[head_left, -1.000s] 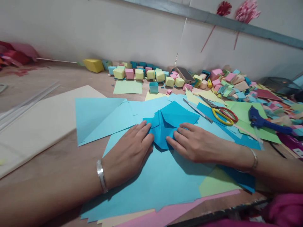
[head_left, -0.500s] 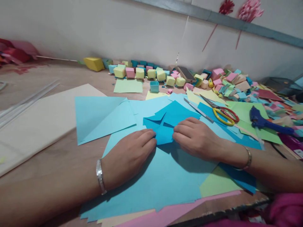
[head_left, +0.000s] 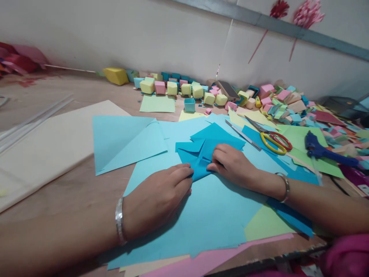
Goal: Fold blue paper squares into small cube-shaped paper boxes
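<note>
A darker blue sheet of paper [head_left: 196,159], partly folded with creased flaps, lies on larger light blue sheets [head_left: 207,215]. My left hand [head_left: 164,188] is closed at its near left edge, fingertips on the paper. On the right edge, my right hand [head_left: 230,163] pinches the same paper between thumb and curled fingers. Just behind it rest more darker blue pieces [head_left: 213,132]. A light blue sheet with a diagonal fold [head_left: 123,140] lies to the left.
Scissors [head_left: 273,140], a slim metal cutter [head_left: 242,134] and a blue glue gun [head_left: 325,150] lie on the right. Small folded paper boxes [head_left: 172,88] line the wall, with a heap of paper pieces [head_left: 288,104] at the back right. A cream board [head_left: 57,150] lies left.
The flap at the paper's left has been pressed flatter. My right hand has turned so its thumb shows at the near edge; my left hand has shifted slightly nearer to me.
</note>
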Motion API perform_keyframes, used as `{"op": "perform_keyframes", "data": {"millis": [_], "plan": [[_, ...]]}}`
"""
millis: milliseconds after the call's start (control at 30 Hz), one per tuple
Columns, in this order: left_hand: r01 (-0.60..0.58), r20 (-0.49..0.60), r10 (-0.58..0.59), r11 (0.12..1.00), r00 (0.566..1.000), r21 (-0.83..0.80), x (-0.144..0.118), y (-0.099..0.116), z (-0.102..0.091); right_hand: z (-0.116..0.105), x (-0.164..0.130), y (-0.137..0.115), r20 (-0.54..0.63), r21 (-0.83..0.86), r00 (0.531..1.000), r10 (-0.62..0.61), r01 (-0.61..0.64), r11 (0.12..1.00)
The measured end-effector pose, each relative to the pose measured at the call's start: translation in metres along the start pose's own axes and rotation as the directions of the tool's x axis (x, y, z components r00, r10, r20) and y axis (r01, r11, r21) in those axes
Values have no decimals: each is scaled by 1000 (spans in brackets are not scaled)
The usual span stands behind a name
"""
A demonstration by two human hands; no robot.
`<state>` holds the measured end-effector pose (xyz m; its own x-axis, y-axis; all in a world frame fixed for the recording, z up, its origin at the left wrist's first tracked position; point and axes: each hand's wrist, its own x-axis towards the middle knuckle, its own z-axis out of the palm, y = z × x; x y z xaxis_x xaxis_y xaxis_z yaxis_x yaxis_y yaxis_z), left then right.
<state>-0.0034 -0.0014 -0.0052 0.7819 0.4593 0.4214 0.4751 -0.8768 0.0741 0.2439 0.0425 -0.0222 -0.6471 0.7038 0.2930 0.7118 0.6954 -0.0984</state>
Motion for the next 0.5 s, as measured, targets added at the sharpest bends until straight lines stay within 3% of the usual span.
{"op": "perform_keyframes", "data": {"millis": [333,500], "plan": [[-37,41,36,999,998,23,0,0,0,-3,0,-10,5,-54,1000,23,-23,998],[65,31,-63,996,997,-58,3,-2,-1,-3,1,-10,21,-17,998,51,-51,999]]}}
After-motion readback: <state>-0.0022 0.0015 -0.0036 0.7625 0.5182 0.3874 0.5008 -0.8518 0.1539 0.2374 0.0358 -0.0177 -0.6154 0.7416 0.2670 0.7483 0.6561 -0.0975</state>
